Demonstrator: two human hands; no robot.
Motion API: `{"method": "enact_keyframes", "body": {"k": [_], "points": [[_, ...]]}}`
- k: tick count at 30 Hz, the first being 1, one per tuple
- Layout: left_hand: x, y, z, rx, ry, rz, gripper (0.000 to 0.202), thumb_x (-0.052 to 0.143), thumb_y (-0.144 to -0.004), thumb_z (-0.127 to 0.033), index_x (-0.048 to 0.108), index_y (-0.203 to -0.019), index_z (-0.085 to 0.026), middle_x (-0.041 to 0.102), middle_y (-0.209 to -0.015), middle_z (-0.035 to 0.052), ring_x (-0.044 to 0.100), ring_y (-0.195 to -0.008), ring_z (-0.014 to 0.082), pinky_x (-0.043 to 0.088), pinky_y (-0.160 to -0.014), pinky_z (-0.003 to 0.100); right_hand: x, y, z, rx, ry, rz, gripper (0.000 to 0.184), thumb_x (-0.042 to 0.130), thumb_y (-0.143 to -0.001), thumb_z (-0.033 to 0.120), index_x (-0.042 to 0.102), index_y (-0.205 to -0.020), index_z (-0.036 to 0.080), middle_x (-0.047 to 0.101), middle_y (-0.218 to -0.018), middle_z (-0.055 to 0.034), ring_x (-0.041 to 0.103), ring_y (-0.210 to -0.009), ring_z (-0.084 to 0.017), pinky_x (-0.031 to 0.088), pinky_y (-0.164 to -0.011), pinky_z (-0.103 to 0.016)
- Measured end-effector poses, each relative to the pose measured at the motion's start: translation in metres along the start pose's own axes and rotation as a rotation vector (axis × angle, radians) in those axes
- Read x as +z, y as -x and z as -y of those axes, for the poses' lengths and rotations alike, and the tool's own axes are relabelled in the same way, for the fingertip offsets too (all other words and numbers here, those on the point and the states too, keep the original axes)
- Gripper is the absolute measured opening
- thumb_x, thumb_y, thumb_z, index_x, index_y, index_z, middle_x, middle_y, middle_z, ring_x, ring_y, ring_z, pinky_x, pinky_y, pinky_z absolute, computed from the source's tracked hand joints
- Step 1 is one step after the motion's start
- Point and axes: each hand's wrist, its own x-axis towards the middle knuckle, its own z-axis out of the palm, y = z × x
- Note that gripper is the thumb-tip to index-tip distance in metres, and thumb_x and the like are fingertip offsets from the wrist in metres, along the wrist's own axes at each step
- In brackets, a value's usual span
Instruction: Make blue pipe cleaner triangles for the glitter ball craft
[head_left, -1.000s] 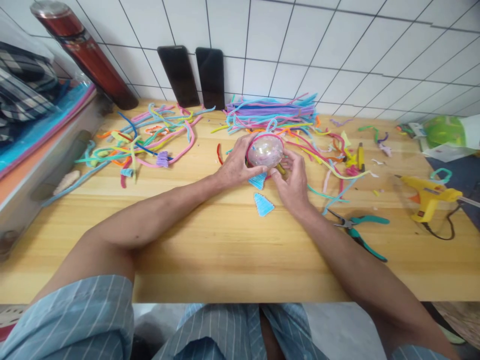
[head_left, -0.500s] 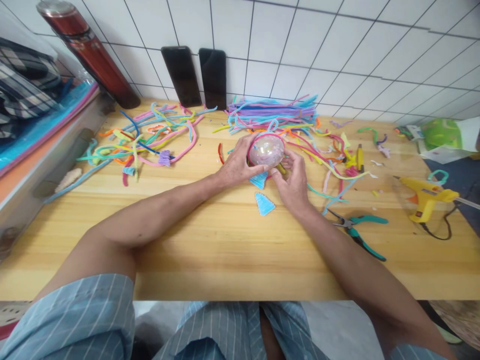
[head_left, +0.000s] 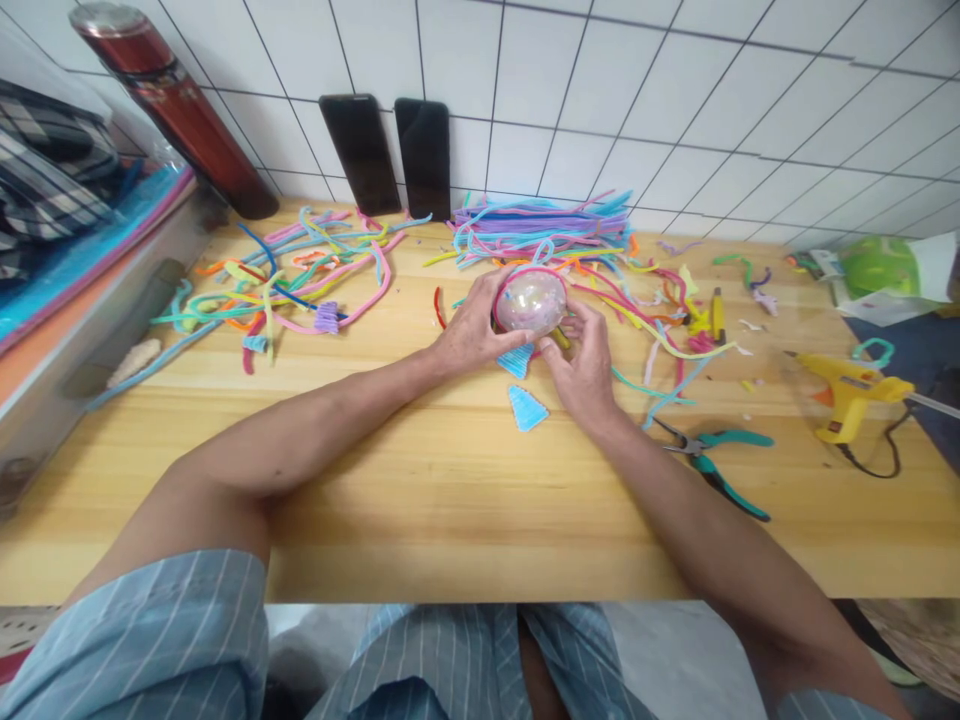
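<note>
Item: clear ball [head_left: 529, 300], iridescent, resting on the wooden table [head_left: 450, 500] toward its far middle.

- Grip: left hand [head_left: 472, 335] cups the ball's left side with fingers curled close around it. Right hand [head_left: 585, 365] presses fingertips to its right lower side. Both are closed on it.
- State of work, as judged: a pink pipe-cleaner ring [head_left: 525, 268] already runs around the ball. Two blue triangles [head_left: 517, 360] [head_left: 527, 408] lie loose just nearer than the ball, unattached.
- Behind the ball: pipe-cleaner bundle [head_left: 540, 225], close to the tiled wall.
- Left of the ball: loose tangle [head_left: 300, 275].
- Right of the ball: scraps, then pliers [head_left: 712, 460] and glue gun [head_left: 851, 395], well apart.
- Room: bare tabletop lies between the ball and the near edge, crossed only by the forearms. Far and side approaches are cluttered.
</note>
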Motion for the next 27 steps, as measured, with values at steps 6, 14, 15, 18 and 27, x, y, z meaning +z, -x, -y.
{"method": "enact_keyframes", "body": {"k": [6,14,15,18,27], "points": [[0.0001,-0.0002,-0.0007,-0.009,-0.009,-0.004,0.103,0.084,-0.088,-0.068,0.038,-0.168,-0.023,0.052,-0.169,0.0221,0.049,-0.160,0.0425,0.040,-0.133,0.063,-0.0005,-0.0001,0.0016,0.008,0.002,0.008,0.058,0.075,-0.096,0.033,0.053,-0.150,0.032,0.066,-0.147,-0.0128,0.069,-0.129,-0.030,0.060,-0.113,-0.059],[-0.0002,0.0003,0.0008,0.004,0.014,-0.008,0.102,0.080,-0.089,-0.074,0.037,-0.168,-0.024,0.052,-0.170,0.0210,0.049,-0.160,0.0412,0.042,-0.132,0.062,0.0001,-0.0011,0.0010,0.014,0.001,0.003,0.058,0.075,-0.097,0.036,0.053,-0.150,0.033,0.066,-0.148,-0.0122,0.069,-0.128,-0.030,0.061,-0.112,-0.059],[-0.0003,0.0003,0.0004,-0.003,0.010,-0.005,0.102,0.080,-0.089,-0.074,0.037,-0.168,-0.025,0.052,-0.170,0.0209,0.049,-0.160,0.0410,0.042,-0.132,0.062,0.0000,-0.0015,0.0005,0.018,-0.002,0.002,0.057,0.075,-0.097,0.037,0.053,-0.150,0.033,0.066,-0.148,-0.0119,0.069,-0.128,-0.030,0.061,-0.112,-0.059],[-0.0002,0.0000,-0.0004,-0.007,0.003,-0.002,0.103,0.081,-0.088,-0.073,0.037,-0.168,-0.025,0.052,-0.170,0.0208,0.050,-0.159,0.0415,0.042,-0.132,0.062,-0.0005,-0.0023,-0.0007,0.025,-0.004,0.005,0.056,0.073,-0.099,0.039,0.053,-0.151,0.032,0.066,-0.149,-0.0117,0.069,-0.128,-0.030,0.061,-0.113,-0.060],[0.0002,-0.0006,0.0018,0.014,0.020,-0.004,0.108,0.079,-0.087,-0.081,0.038,-0.167,-0.021,0.051,-0.169,0.0227,0.049,-0.160,0.0414,0.041,-0.133,0.062,0.0014,-0.0024,-0.0029,0.014,-0.005,-0.016,0.053,0.073,-0.099,0.038,0.055,-0.149,0.032,0.067,-0.146,-0.0119,0.070,-0.126,-0.029,0.062,-0.111,-0.059]]}}
